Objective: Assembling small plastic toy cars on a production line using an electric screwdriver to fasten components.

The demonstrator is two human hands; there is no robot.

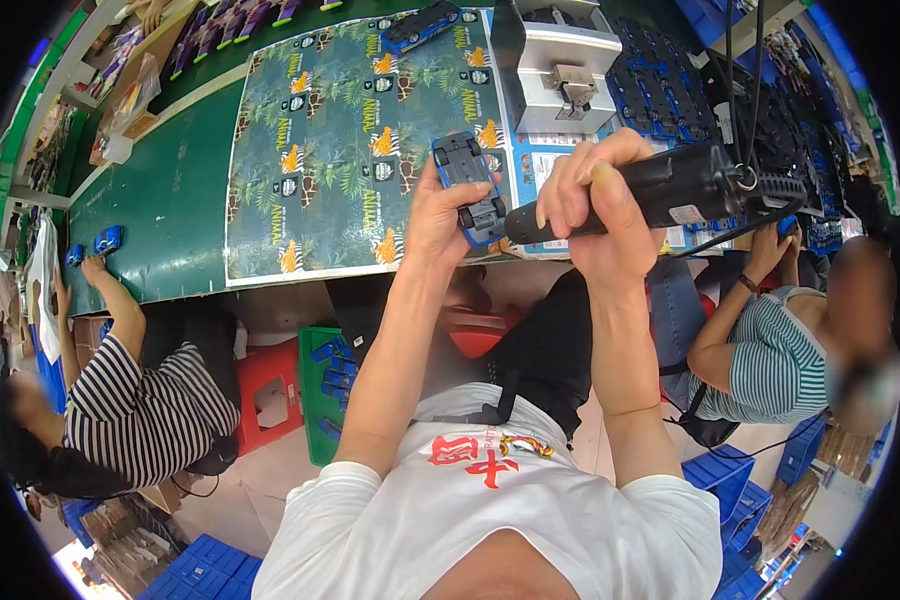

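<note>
My left hand point(434, 218) is closed round a blue toy car point(462, 163), its black underside turned up and the thumb lying across it. In my right hand point(613, 218) is a black electric screwdriver point(685, 188), held level with the fingers wrapped round its body. The tool's tip end points left at the lower part of the car's underside; whether the bit touches a screw I cannot tell. Both hands are over the front edge of a table covered with a printed animal-pattern sheet point(345, 150).
Another blue toy car point(420, 26) lies at the sheet's far edge. A silver metal fixture point(567, 70) stands beyond my right hand, near rows of blue-and-black car parts point(660, 85). The tool's cable hangs on the right. Co-workers sit on both sides; a green crate point(315, 400) holds blue cars.
</note>
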